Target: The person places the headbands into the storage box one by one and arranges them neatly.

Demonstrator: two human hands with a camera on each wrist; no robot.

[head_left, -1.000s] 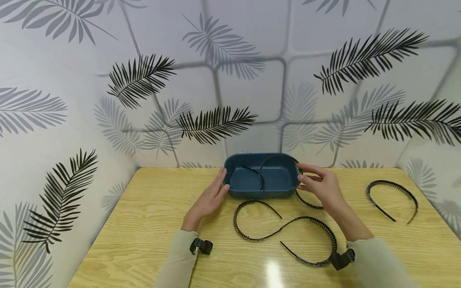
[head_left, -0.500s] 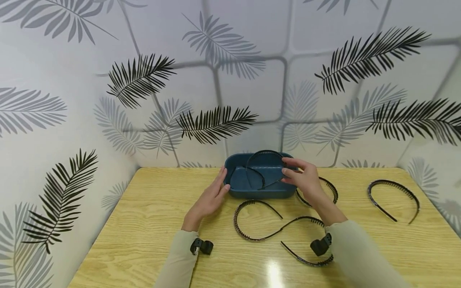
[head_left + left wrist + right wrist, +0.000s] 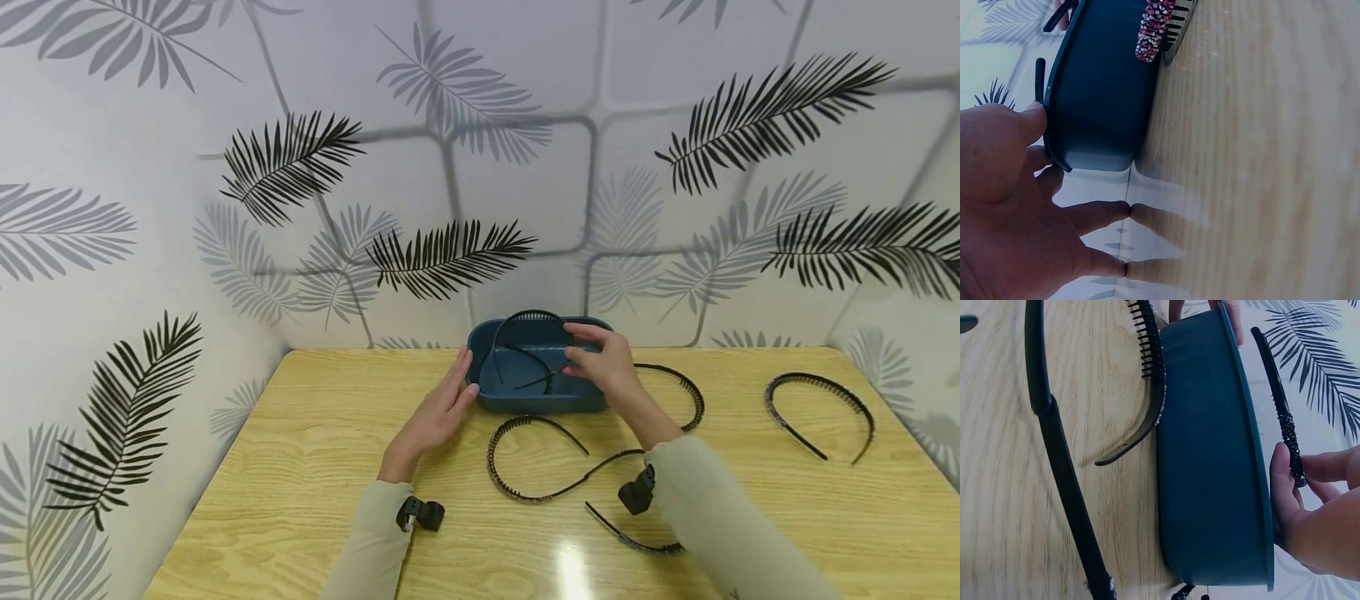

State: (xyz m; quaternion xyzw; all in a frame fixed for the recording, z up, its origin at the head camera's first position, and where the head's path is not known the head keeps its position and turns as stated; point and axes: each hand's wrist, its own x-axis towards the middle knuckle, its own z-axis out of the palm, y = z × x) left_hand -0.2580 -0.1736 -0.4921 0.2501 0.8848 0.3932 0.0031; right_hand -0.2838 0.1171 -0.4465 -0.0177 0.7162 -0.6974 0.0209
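Observation:
A dark blue oblong bin (image 3: 540, 404) stands at the back of the table. My left hand (image 3: 435, 412) rests against its left end; in the left wrist view the thumb (image 3: 1034, 122) touches the rim and two fingers reach down to the tabletop. My right hand (image 3: 606, 365) pinches a black toothed headband (image 3: 531, 315) over the bin, its arch rising above the back rim. The right wrist view shows dark sparkling beads on this headband (image 3: 1288, 431), between thumb and fingers. Another thin black headband (image 3: 542, 363) lies inside the bin.
Several headbands lie on the wooden table (image 3: 315, 467): a toothed headband (image 3: 492, 458) before the bin, another headband (image 3: 697, 392) beside my right wrist, one headband (image 3: 821, 382) far right, and a headband (image 3: 633, 543) partly under my right sleeve. A patterned wall (image 3: 525, 192) stands behind.
My right hand has moved left from the bin's right end to over its interior, carrying the headband, whose arch now stands higher and farther left. My left hand has stayed in place.

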